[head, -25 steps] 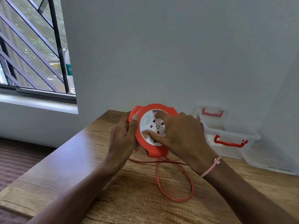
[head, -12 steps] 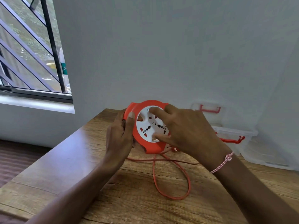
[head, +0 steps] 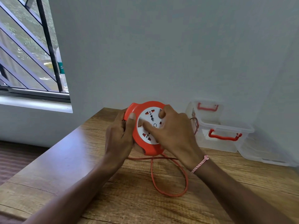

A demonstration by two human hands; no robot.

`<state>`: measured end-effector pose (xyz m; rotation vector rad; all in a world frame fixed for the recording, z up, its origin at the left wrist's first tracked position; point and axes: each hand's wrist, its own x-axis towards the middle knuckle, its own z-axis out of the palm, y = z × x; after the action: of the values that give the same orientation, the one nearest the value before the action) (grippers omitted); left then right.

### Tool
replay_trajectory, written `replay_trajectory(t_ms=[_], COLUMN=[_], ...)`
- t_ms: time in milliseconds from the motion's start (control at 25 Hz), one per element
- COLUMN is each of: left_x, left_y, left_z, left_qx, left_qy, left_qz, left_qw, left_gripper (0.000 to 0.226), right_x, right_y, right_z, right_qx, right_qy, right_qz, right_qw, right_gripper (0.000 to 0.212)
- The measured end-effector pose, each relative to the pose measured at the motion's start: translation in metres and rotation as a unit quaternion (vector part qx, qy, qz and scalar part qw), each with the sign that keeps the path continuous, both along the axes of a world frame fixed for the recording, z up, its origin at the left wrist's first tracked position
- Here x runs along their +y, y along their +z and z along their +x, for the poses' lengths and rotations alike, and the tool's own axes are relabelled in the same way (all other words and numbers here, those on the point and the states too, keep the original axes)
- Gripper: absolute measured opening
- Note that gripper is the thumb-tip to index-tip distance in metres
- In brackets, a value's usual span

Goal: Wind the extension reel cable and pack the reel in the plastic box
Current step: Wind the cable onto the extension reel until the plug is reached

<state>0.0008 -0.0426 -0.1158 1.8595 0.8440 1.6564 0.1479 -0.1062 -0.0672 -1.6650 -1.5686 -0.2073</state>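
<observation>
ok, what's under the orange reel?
Loose loop of thin orange cable on the wooden table. The left hand and right hand cover the round orange extension reel's underside; cable entry hidden.

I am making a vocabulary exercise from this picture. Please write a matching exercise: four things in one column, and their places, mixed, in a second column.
1 reel
2 cable
3 plastic box
4 bracelet

A on the right wrist
B looped on the table
C beside the wall
D held by left hand and right hand

Pairs: 1-D, 2-B, 3-C, 4-A
</observation>
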Motion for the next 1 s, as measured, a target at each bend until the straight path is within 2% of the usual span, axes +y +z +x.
replay_trajectory(t_ms=[40, 80, 120, 200, 280, 320, 480, 600, 680, 760, 800, 880, 960, 1000], left_x=[0.001, 0.001, 0.002, 0.004, 0.007, 0.007, 0.007, 0.003, 0.002, 0.0, -0.001, -0.004, -0.007, -0.007], left_y=[0.0, 0.0, 0.001, 0.002, 0.002, 0.002, 0.003, 0.006, 0.007, 0.008, 0.008, 0.009, 0.01, 0.01], left_z=[0.0, 0.0, -0.001, -0.002, -0.003, -0.004, -0.004, -0.004, -0.004, -0.003, -0.003, -0.001, 0.001, 0.001], left_qx=[-0.003, -0.008, -0.015, -0.026, -0.03, -0.032, -0.048, -0.033, -0.02, -0.018, -0.023, -0.039, -0.048, -0.052], left_qy=[-0.001, -0.002, -0.002, -0.001, 0.006, 0.006, -0.017, -0.025, -0.018, -0.006, -0.001, 0.001, -0.003, -0.005], left_qz=[-0.004, -0.01, -0.017, -0.024, -0.024, -0.028, -0.06, -0.055, -0.04, -0.024, -0.017, -0.012, -0.016, -0.022], left_qw=[1.0, 1.0, 1.0, 0.999, 0.999, 0.999, 0.997, 0.998, 0.999, 1.0, 1.0, 0.999, 0.999, 0.998], left_gripper=[0.036, 0.036, 0.035, 0.028, 0.024, 0.024, 0.033, 0.023, 0.018, 0.019, 0.022, 0.025, 0.022, 0.022], right_x=[0.001, 0.001, -0.002, -0.008, -0.013, -0.013, -0.007, -0.004, -0.003, -0.003, -0.003, -0.003, 0.0, 0.001], right_y=[0.001, 0.004, 0.008, 0.018, 0.027, 0.029, 0.022, 0.021, 0.018, 0.014, 0.011, 0.009, 0.007, 0.006], right_z=[0.0, 0.002, 0.007, 0.017, 0.025, 0.026, 0.026, 0.027, 0.026, 0.024, 0.021, 0.009, 0.002, 0.002], right_qx=[0.065, 0.079, 0.038, -0.149, -0.324, -0.379, -0.478, -0.494, -0.458, -0.384, -0.325, -0.151, 0.004, 0.042], right_qy=[0.008, 0.019, 0.027, 0.045, 0.063, 0.063, 0.06, 0.069, 0.068, 0.05, 0.041, 0.036, 0.033, 0.028], right_qz=[-0.013, -0.01, 0.01, 0.057, 0.047, 0.026, -0.028, -0.004, 0.054, 0.084, 0.099, 0.087, 0.035, 0.025], right_qw=[0.998, 0.997, 0.999, 0.986, 0.943, 0.923, 0.876, 0.867, 0.885, 0.918, 0.94, 0.984, 0.999, 0.998], right_gripper=[0.057, 0.056, 0.054, 0.053, 0.059, 0.061, 0.066, 0.069, 0.065, 0.065, 0.065, 0.061, 0.054, 0.051])
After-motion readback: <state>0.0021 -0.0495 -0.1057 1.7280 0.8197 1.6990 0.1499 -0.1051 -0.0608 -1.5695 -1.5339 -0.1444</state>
